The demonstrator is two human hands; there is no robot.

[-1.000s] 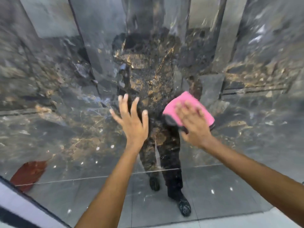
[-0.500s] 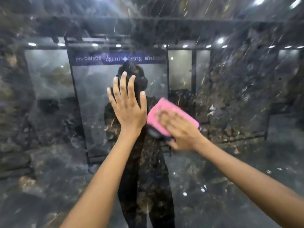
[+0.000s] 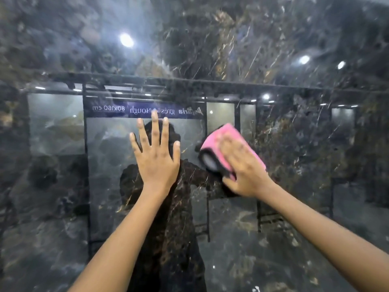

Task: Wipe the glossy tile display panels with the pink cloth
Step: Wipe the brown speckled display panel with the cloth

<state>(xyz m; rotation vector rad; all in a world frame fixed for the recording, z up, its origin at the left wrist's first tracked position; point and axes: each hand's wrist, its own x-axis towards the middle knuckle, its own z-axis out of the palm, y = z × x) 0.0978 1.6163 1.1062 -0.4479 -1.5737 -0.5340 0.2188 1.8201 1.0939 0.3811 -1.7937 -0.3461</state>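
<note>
Wiping is under way on a dark glossy marble-look tile display panel (image 3: 294, 39) with brown and gold veining, which fills the whole view. Right hand (image 3: 242, 165) presses a folded pink microfibre cloth with a dark underside (image 3: 223, 138) flat against the panel, fingers spread over the top of it and thumb tucked at its lower edge; the hand and cloth are motion-blurred, so judged mid-stroke. Cloth sits right of centre, at about head height of the reflected figure. Left hand (image 3: 156, 157) lies palm-flat on the panel just left of the cloth, fingers straight and fanned, holding nothing, apparently bracing.

Progress, judged from this frame only: mid-task. A hazy, smeared sheen shows across the upper panel around the reflected ceiling lights (image 3: 127, 40), so that zone reads as either freshly wiped and drying or not yet cleaned; cannot tell which. Fine streaks cross the middle band near a reflected blue signage strip with mirrored lettering (image 3: 145, 110). Lower panel looks dark and fairly even, but no clear wiped/unwiped boundary is visible anywhere. Panel edges are out of view, so how much of this panel, or how many other panels, remain cannot be told. Likely left: more passes right of the cloth and above.
</note>
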